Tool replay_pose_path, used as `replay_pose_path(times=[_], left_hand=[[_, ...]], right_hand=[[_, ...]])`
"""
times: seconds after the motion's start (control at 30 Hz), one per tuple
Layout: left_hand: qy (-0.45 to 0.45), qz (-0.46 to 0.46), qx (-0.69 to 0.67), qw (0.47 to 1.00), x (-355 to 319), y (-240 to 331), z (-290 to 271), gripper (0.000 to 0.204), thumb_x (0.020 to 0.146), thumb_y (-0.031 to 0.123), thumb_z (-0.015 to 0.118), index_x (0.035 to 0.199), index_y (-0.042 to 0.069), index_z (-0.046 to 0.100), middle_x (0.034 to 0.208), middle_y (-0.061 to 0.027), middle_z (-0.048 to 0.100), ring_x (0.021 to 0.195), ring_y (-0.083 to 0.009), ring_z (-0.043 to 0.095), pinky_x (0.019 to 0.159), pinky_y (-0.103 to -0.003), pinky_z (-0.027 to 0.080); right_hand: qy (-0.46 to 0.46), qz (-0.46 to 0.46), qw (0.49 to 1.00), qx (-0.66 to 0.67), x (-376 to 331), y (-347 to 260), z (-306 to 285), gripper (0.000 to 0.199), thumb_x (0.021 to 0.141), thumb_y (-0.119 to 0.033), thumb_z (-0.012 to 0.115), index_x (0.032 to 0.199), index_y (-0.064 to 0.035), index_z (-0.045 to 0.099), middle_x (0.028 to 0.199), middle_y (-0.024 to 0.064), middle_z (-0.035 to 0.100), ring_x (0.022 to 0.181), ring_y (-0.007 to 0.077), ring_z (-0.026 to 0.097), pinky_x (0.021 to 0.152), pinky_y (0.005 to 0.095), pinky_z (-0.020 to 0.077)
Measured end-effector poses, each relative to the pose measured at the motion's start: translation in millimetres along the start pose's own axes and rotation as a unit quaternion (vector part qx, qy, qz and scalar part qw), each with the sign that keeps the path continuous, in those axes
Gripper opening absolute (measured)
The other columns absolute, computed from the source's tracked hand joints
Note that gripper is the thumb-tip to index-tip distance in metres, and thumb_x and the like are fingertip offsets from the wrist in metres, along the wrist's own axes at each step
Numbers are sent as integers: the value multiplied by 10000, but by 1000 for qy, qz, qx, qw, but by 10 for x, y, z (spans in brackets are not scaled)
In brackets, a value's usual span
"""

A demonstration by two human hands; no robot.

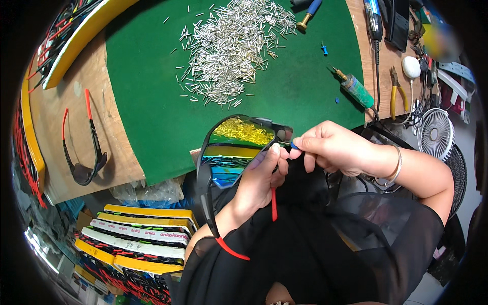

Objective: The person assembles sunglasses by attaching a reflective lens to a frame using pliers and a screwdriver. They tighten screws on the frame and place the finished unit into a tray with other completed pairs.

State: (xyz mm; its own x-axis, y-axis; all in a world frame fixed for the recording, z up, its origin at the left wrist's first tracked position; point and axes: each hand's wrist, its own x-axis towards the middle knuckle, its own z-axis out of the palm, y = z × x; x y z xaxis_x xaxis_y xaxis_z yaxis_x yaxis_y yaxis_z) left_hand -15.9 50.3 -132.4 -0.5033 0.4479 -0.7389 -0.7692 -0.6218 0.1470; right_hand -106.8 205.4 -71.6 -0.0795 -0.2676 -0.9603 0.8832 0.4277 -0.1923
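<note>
My left hand (258, 184) is closed around a pair of black sunglasses (204, 179) with red temple tips and mirrored lenses, held in front of my body. Its thumb and fingers grip the frame near one hinge. At that hinge, my right hand (335, 147) pinches what looks like a blue push pin (295, 146); a thin metal shaft points from it toward the frame. Whether the tip enters the hinge is too small to tell. Beyond the sunglasses, a heap of small silvery metal pins (229, 51) lies on the green mat (147, 101).
Another pair of sunglasses (84, 173) lies at left. Boxes (142, 223) packed with eyewear stand lower left, with a yellow-edged tray (76, 46) at upper left. On the right are a green-handled soldering iron (358, 91), a blue push pin (324, 49), yellow pliers (398, 96) and a white fan (436, 133).
</note>
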Motion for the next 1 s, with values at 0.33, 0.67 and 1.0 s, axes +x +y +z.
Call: replay_pose_path(times=[0.33,0.67,1.0], left_hand=[[-7,10,22,1000,2,-31,-51,287,934,307,430,800,71,523,589,11,454,445,-50,298,421,-175,247],[-11,-8,-13,1000,22,19,-28,299,936,297,425,791,55,526,567,18,420,443,-47,298,414,-175,235],[24,-5,44,999,32,-56,-79,272,945,280,407,811,70,516,562,12,428,447,-52,304,420,-175,236]], right_hand=[[218,-461,646,-568,102,316,40,149,776,-163,583,769,-40,499,588,121,525,579,309,568,535,393,467],[-12,-12,1000,12,23,-8,0,193,895,-215,511,851,-59,617,598,-16,543,418,3,355,379,157,262],[216,-468,603,-609,104,317,17,239,738,-129,561,957,-35,572,598,41,446,489,184,513,426,273,421]])
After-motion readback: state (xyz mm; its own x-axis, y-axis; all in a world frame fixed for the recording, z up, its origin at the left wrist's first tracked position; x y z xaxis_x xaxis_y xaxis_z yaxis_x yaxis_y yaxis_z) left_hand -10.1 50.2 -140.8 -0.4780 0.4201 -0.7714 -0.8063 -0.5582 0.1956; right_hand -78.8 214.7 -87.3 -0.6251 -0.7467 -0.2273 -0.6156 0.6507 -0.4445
